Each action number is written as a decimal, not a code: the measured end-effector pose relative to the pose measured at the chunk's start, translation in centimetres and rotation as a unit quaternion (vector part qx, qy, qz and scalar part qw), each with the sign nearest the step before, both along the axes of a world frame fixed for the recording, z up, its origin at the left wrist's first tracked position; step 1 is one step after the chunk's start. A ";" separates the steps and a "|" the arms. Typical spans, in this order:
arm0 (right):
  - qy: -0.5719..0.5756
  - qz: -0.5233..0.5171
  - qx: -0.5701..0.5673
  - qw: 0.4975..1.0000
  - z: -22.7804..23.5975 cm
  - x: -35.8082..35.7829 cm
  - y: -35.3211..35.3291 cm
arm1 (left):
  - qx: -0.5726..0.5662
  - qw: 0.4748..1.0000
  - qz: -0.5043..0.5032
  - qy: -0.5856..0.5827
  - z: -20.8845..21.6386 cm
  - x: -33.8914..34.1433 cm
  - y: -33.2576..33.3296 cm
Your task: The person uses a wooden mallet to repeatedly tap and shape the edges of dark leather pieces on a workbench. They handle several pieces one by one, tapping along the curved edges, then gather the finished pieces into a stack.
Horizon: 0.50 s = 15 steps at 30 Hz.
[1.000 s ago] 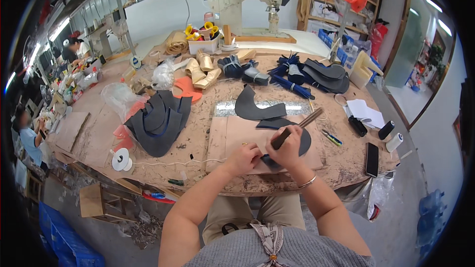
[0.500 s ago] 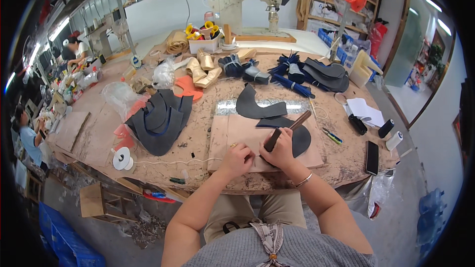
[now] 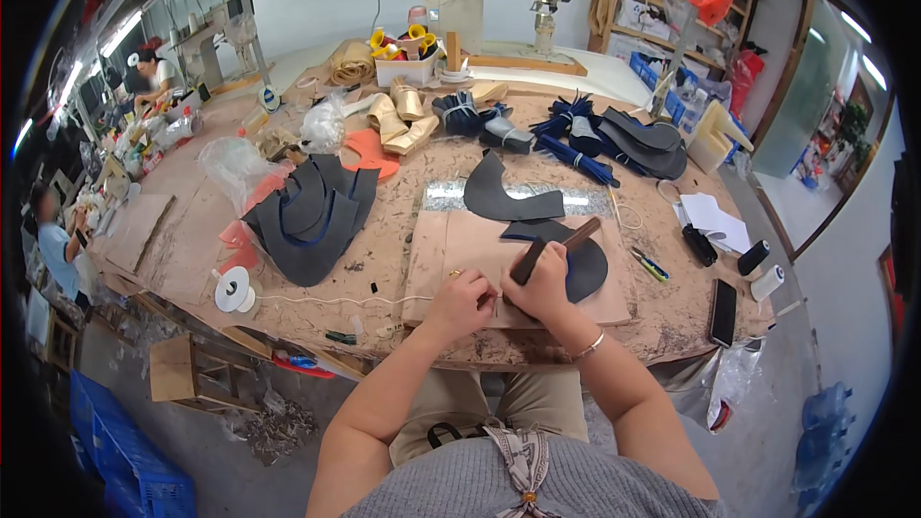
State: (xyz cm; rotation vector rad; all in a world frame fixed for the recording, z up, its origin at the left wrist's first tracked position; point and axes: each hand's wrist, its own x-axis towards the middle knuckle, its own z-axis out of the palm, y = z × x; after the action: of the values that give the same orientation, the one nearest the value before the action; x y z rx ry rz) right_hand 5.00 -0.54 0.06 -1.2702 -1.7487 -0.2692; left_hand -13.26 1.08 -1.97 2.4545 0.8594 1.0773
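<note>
My left hand (image 3: 462,299) rests at the front of the tan work board (image 3: 460,249), its fingertips pinched together. What they hold is too small to make out. A white cord (image 3: 345,300) runs from a white spool (image 3: 235,290) to beneath this hand. Right beside it, my right hand (image 3: 539,286) is closed round a dark brown wooden-handled tool (image 3: 582,234); its lower end is hidden in the fist. Under and behind that hand lies a dark grey curved piece with blue edging (image 3: 587,273). Another dark grey curved piece (image 3: 499,194) lies just beyond, partly over a shiny strip (image 3: 446,196).
Left of the board are stacked dark grey pieces (image 3: 317,221). Gold pieces (image 3: 403,125) and blue bundles (image 3: 576,134) lie at the back. Green-handled snips (image 3: 651,266), a phone (image 3: 722,312) and thread spools (image 3: 767,282) sit to the right. A sewing machine (image 3: 489,0) stands behind.
The whole view has shifted slightly. Both hands keep nearly the same place on the board, and the tool in my right hand has tilted a little lower.
</note>
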 end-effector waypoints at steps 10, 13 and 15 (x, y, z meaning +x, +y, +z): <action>0.004 -0.150 -0.191 0.970 5.2 4.9 2.2 | -0.001 1.000 0.007 -0.009 -0.5 0.5 0.1; -0.084 -0.230 -0.329 0.912 3.6 7.5 4.6 | 0.010 1.000 0.001 -0.007 -0.5 0.4 0.4; -0.048 -0.196 -0.165 0.965 0.3 8.5 5.6 | 0.005 1.000 0.007 0.002 -0.7 -0.5 0.5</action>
State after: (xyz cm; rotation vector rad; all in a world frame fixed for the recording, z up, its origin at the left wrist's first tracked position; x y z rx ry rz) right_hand 13.45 5.04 0.38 -1.8770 -1.6551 -0.2756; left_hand -13.73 1.57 -2.68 2.4641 0.8756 1.0838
